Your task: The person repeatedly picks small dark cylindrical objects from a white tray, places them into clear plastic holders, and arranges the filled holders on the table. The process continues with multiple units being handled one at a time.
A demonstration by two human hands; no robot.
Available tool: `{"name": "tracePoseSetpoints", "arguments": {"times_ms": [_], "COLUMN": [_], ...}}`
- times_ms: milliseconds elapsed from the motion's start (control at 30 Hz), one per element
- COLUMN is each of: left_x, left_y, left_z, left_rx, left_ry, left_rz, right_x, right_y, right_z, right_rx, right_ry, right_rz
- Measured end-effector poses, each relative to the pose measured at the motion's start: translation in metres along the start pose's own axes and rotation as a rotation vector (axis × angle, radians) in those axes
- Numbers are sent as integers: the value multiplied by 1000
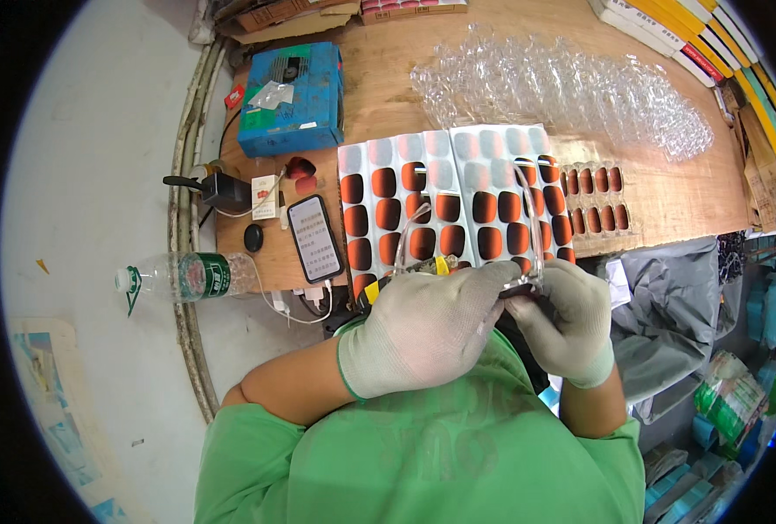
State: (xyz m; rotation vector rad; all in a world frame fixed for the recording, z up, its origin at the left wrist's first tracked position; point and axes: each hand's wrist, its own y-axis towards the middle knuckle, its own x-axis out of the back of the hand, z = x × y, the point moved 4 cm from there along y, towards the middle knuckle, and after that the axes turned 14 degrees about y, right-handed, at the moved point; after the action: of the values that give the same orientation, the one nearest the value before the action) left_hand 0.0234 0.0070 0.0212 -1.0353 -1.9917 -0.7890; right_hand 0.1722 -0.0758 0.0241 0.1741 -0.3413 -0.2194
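- Your left hand [427, 327], in a pale knit glove, lies curled across the front of your body; its fingers are pressed together and folded over a small dark part that is mostly hidden beneath them.
- Your right hand [567, 319], gloved the same way, meets the left at the fingertips. Its fingers appear to pinch the same small part, but the contact point is covered, so the exact grip cannot be confirmed.
- A clear plastic strip [532, 218] rises from between your hands and arcs over the trays; holding it close to your chest keeps it clear of the filled rows.
- The grey blister trays [444, 201] of orange-and-black pieces lie flat directly ahead of your hands, so each pocket stays in easy reach.
- A smaller clear tray [593, 196] of similar pieces sits just beside them on your right.
- A heap of empty clear blister shells [562, 87] lies farther back, well apart from your hands.
- A phone [314, 237], a blue box [293, 98] and a charger block [222, 188] occupy the left end of the wooden bench [685, 188]; a water bottle [187, 275] overhangs its left edge.
- The floor [100, 157] to your left is pale and smooth; packaged goods crowd the lower right.
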Motion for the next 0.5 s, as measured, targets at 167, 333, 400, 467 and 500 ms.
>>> {"name": "tracePoseSetpoints", "arguments": {"times_ms": [167,333,400,467,500], "left_x": [1,14,20,32,40], "left_y": [-8,-16,-25,-28,-25], "left_z": [2,19,22,27,31], "left_rx": [39,-12,-64,-191,-267], "left_ry": [133,182,244,61,-33], "left_rz": [65,295,490,505,517], "right_x": [-13,-25,-28,-37,-41], "right_y": [-4,-4,-1,3,-1], "right_z": [-17,-18,-12,-7,-8], "right_rx": [-60,30,92,199,269], "right_ry": [143,22,-48,30,99], "right_rz": [-38,-103,-47,272,401]}}
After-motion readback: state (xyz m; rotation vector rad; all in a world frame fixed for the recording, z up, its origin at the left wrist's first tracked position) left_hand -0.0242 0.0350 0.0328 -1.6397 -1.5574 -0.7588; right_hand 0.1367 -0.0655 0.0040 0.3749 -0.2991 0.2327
